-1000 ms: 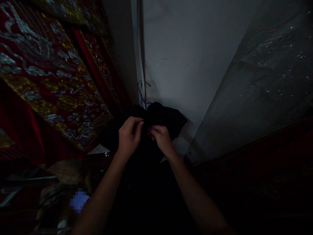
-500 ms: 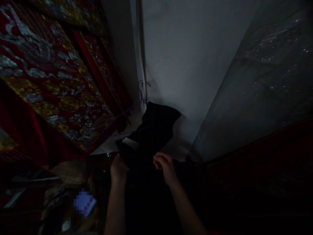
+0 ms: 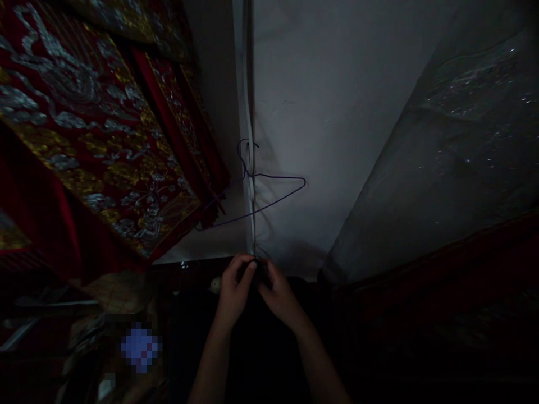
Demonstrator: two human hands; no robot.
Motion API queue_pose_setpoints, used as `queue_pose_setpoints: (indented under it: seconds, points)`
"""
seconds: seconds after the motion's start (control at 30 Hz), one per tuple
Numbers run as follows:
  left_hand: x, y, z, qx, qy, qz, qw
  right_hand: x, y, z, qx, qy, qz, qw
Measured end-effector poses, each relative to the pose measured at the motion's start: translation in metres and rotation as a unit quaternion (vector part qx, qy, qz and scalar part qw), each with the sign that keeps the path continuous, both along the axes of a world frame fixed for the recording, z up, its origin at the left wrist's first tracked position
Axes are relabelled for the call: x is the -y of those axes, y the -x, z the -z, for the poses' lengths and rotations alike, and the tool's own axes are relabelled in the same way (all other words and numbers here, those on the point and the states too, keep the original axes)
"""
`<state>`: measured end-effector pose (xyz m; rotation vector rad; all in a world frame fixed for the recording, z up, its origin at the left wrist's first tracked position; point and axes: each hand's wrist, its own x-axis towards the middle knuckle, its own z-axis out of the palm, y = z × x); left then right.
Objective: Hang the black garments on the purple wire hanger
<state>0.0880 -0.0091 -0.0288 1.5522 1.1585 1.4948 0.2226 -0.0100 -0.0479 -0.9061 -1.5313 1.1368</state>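
My left hand (image 3: 233,286) and my right hand (image 3: 275,287) are close together low in the middle of the view. Their fingers are closed on a piece of black cloth (image 3: 260,274), which merges into the darkness below, so its full shape is hidden. Just beyond the hands, a bare purple wire hanger (image 3: 278,201) hangs by its hook from a pale vertical strip (image 3: 249,112) along the wall.
Red cloth with gold and silver embroidery (image 3: 126,123) hangs at the left. A pale wall (image 3: 328,101) stands ahead, with clear plastic sheeting (image 3: 463,134) at the right. Lower left, a blurred lit screen (image 3: 141,347) sits among dim clutter.
The black cloth has come off the hanger and down into my hands. My hands have drawn together, the left one shifting right. The hanger now shows whole and bare.
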Motion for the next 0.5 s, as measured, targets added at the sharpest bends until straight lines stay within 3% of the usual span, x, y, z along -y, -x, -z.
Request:
queue_pose_setpoints:
  seconds: [0.1, 0.2, 0.27, 0.33, 0.4, 0.5]
  points:
    - [-0.004, 0.009, 0.002, -0.006, -0.028, 0.005, 1.0, -0.008, -0.002, -0.011, 0.027, -0.007, -0.02, 0.999]
    - [-0.003, 0.027, 0.013, -0.053, 0.045, 0.08, 0.994, -0.026, -0.014, -0.033, 0.042, -0.065, -0.035, 0.996]
    - [0.0, 0.039, 0.023, -0.121, 0.101, 0.146, 0.977, -0.045, -0.021, -0.05, 0.022, -0.119, -0.001, 0.993]
    - [0.002, 0.052, 0.029, -0.176, 0.127, 0.171, 0.961, -0.07, -0.025, -0.064, -0.003, -0.152, 0.06, 0.987]
    - [0.003, 0.064, 0.028, -0.197, 0.138, 0.161, 0.957, -0.099, -0.023, -0.071, -0.006, -0.151, 0.116, 0.982]
    - [0.003, 0.078, 0.016, -0.18, 0.152, 0.141, 0.962, -0.139, -0.018, -0.066, 0.065, -0.104, 0.148, 0.981]
